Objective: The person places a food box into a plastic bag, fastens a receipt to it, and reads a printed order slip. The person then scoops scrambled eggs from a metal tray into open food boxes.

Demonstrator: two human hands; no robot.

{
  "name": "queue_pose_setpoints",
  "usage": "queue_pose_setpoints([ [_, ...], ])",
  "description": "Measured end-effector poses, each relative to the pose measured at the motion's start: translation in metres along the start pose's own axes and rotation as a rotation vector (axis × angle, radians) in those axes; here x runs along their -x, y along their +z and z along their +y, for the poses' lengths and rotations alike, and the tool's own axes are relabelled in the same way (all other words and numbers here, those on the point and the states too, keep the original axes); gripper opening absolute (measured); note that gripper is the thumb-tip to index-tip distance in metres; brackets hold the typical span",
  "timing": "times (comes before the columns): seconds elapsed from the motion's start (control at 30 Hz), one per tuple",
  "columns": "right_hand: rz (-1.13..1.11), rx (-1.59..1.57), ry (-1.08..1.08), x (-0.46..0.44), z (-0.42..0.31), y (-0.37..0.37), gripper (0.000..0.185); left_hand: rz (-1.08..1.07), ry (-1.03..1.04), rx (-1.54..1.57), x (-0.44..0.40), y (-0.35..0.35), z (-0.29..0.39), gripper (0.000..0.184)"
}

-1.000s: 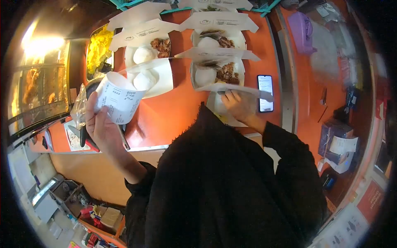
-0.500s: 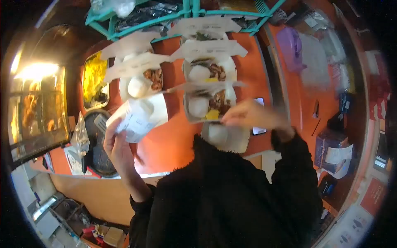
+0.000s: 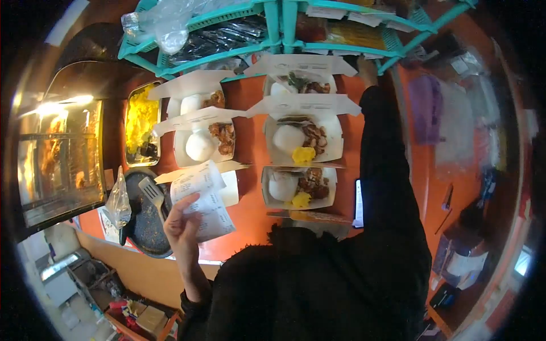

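My left hand [image 3: 183, 224] is closed on printed paper receipts [image 3: 206, 199], held up over the left side of the counter. Behind the receipts, a paper food box [image 3: 230, 190] is partly covered. My right arm stretches far forward, and my right hand [image 3: 368, 73] is at the lower edge of the teal rack [image 3: 278, 28], its fingers hidden. Open food boxes stand in two columns. One box [image 3: 336, 145] in the right column holds a white mound of rice [image 3: 289, 139], chopped meat [image 3: 314, 136] and something yellow [image 3: 303, 154]; the nearer box [image 3: 330, 199] looks similar.
A metal tray [image 3: 142, 122] of yellow food and a dark round pan [image 3: 142, 227] with a spatula [image 3: 152, 194] are at the left, beside a lit glass case [image 3: 62, 165]. A phone [image 3: 358, 204] lies by my right arm. A purple item [image 3: 426, 108] sits farther right.
My right hand has left the near right box and reached forward to the rack. The receipts in my left hand have come lower and turned their print toward me. The view has shifted forward.
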State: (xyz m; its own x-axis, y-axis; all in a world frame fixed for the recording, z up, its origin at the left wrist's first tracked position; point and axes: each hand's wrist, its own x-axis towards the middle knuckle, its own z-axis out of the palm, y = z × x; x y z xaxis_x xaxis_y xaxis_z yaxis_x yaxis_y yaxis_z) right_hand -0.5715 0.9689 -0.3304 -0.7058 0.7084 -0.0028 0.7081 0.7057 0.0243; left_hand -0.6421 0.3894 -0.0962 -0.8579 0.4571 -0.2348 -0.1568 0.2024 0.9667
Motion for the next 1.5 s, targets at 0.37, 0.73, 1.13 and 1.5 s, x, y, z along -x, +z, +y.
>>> queue_pose_setpoints([
  [0.37, 0.297, -0.106, 0.117, 0.035, -0.012, -0.036, 0.02, 0.01, -0.004, 0.082, 0.01, -0.004, -0.011, 0.034],
  [0.73, 0.157, -1.047, 0.196, 0.261, 0.006, -0.198, 0.017, 0.026, 0.085, 0.162, 0.04, -0.049, -0.002, 0.041],
  [1.13, 0.038, -0.171, -0.487, 0.459, -0.191, -0.07, 0.013, -0.337, 0.183, -0.193, 0.079, -0.056, -0.039, 0.045],
  [1.5, -0.251, -0.519, 0.298, 0.519, -0.112, -0.099, 0.02, -0.293, 0.142, -0.285, 0.087, -0.115, -0.099, 0.04],
])
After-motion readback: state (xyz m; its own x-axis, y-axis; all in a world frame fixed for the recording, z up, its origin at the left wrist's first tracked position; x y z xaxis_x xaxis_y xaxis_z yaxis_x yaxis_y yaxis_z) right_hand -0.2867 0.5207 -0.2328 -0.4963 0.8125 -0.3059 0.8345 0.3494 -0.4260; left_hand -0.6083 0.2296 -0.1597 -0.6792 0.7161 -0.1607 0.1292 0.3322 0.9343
